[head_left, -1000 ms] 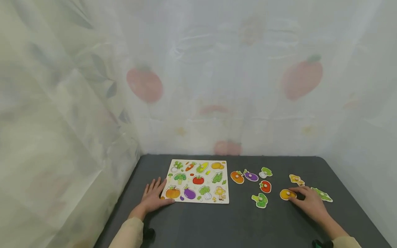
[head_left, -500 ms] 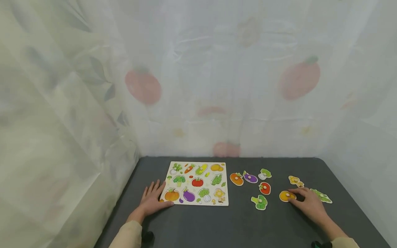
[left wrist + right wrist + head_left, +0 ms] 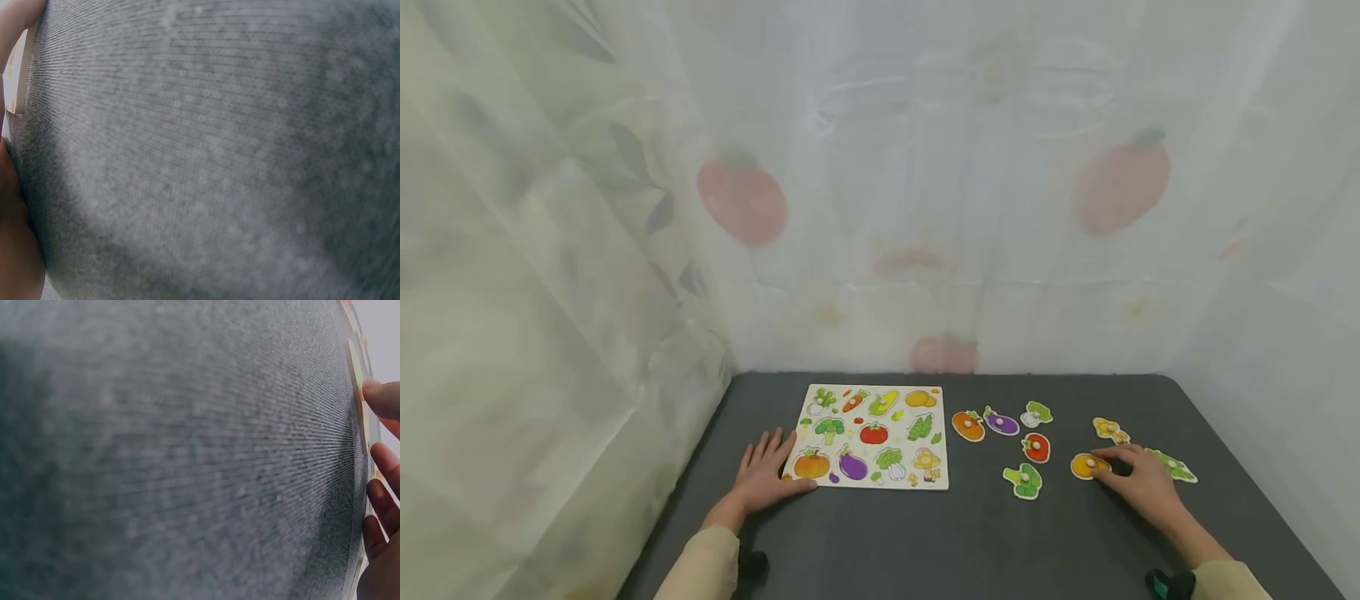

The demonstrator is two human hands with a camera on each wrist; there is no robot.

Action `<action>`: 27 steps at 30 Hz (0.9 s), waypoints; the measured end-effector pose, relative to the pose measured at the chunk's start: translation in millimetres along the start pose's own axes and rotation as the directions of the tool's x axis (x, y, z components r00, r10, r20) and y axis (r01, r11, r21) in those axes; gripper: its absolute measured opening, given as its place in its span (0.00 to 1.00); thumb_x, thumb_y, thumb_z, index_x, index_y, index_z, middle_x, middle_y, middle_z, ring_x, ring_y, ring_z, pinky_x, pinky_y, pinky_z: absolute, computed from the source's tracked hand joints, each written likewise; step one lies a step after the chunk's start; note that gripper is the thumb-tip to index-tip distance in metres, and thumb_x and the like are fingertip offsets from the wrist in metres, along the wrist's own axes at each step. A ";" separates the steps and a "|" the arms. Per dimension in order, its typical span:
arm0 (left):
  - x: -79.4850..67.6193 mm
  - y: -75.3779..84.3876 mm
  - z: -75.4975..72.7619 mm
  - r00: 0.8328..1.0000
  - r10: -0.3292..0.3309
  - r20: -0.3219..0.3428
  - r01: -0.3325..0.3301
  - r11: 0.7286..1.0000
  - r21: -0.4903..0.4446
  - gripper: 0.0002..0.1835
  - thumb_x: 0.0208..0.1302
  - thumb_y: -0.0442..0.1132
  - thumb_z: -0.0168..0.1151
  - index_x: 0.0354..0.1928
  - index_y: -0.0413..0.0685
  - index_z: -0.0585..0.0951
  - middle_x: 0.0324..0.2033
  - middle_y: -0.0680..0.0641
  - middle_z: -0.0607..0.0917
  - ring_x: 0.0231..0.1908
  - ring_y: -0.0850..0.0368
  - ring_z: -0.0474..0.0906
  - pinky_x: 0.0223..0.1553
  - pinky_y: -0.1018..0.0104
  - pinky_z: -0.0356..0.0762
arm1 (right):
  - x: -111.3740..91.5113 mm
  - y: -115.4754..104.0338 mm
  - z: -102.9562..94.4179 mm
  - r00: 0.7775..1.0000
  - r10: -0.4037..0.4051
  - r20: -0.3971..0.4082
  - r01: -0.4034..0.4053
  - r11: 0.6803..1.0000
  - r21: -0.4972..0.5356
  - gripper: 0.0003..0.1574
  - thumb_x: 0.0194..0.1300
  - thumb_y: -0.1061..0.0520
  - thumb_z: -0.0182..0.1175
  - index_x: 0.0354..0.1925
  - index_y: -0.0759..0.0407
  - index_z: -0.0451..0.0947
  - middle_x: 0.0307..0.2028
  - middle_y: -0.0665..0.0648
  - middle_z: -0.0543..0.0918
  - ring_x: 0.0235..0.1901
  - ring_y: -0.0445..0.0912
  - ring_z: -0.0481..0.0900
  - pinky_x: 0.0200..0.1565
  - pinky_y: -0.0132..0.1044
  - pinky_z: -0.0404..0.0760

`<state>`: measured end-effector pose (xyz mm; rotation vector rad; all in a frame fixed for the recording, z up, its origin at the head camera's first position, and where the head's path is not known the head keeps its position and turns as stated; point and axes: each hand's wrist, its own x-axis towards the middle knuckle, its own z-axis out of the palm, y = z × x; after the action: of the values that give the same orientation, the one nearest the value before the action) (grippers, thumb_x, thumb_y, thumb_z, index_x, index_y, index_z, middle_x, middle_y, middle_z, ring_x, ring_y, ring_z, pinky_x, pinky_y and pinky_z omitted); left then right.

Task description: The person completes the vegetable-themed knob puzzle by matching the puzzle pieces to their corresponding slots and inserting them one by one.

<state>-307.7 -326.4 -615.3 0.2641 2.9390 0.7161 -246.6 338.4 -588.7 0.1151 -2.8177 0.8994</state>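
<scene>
Right grip (image 3: 1142, 483) pinches yellow piece (image 3: 1082, 467); left grip (image 3: 762, 482), spread wide, touches puzzle board (image 3: 897, 433).

Dark grey desk (image 3: 880, 542) with fine parallel lines. White board (image 3: 898, 435) printed with green, orange, red, purple and yellow vegetables. The loose pieces have white borders: orange pumpkin (image 3: 968, 427), purple eggplant (image 3: 1002, 422) with green cap, green-and-white leafy vegetable (image 3: 1037, 414), red tomato (image 3: 1037, 448) with green leaves, green broccoli (image 3: 1024, 481), golden-yellow potato (image 3: 1083, 466), yellow mushroom (image 3: 1109, 428) and green pea pod (image 3: 1174, 467). Whitish back curtain (image 3: 1045, 333) patterned with faded red fruits, some green-topped, and small yellow stars; pale yellowish-green left curtain (image 3: 512, 350) with grey-blue leaves. Both sleeves (image 3: 703, 560) are cream.
</scene>
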 end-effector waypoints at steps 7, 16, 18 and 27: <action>-4.8 5.9 -3.5 1.000 -0.002 -0.003 0.002 1.000 -0.015 0.64 0.51 0.76 0.67 0.82 0.48 0.54 0.80 0.35 0.48 0.78 0.31 0.36 0.73 0.33 0.27 | 4.3 2.4 3.6 0.999 -0.039 -0.028 0.039 0.999 -0.011 0.18 0.62 0.46 0.74 0.45 0.55 0.89 0.47 0.62 0.84 0.49 0.64 0.78 0.47 0.63 0.73; -10.1 19.7 -13.2 1.000 -0.012 0.021 0.011 1.000 0.011 0.63 0.53 0.74 0.68 0.82 0.47 0.54 0.79 0.33 0.49 0.78 0.30 0.38 0.73 0.32 0.30 | 3.9 2.3 2.1 1.000 -0.009 0.007 0.009 1.000 0.013 0.18 0.63 0.45 0.73 0.46 0.54 0.89 0.48 0.62 0.84 0.51 0.63 0.77 0.49 0.63 0.72; -10.2 19.7 -13.0 1.000 -0.011 0.019 0.011 1.000 0.007 0.63 0.53 0.74 0.68 0.82 0.47 0.54 0.79 0.33 0.49 0.78 0.30 0.38 0.73 0.32 0.30 | 3.8 1.6 1.6 1.000 -0.007 0.013 0.007 1.000 0.016 0.18 0.64 0.45 0.73 0.46 0.54 0.89 0.48 0.62 0.84 0.52 0.64 0.77 0.50 0.64 0.71; -3.4 3.2 -0.3 0.999 0.006 -0.033 -0.007 1.000 -0.012 0.66 0.49 0.79 0.66 0.82 0.49 0.55 0.80 0.36 0.49 0.78 0.32 0.37 0.73 0.34 0.26 | 6.7 1.8 0.8 1.000 -0.014 0.026 0.014 1.000 0.024 0.18 0.65 0.46 0.71 0.46 0.56 0.89 0.49 0.64 0.83 0.54 0.65 0.75 0.52 0.66 0.69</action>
<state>-304.0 -324.3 -613.3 0.2633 2.9650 0.7465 -253.5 339.2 -589.1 0.1509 -2.8270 0.9350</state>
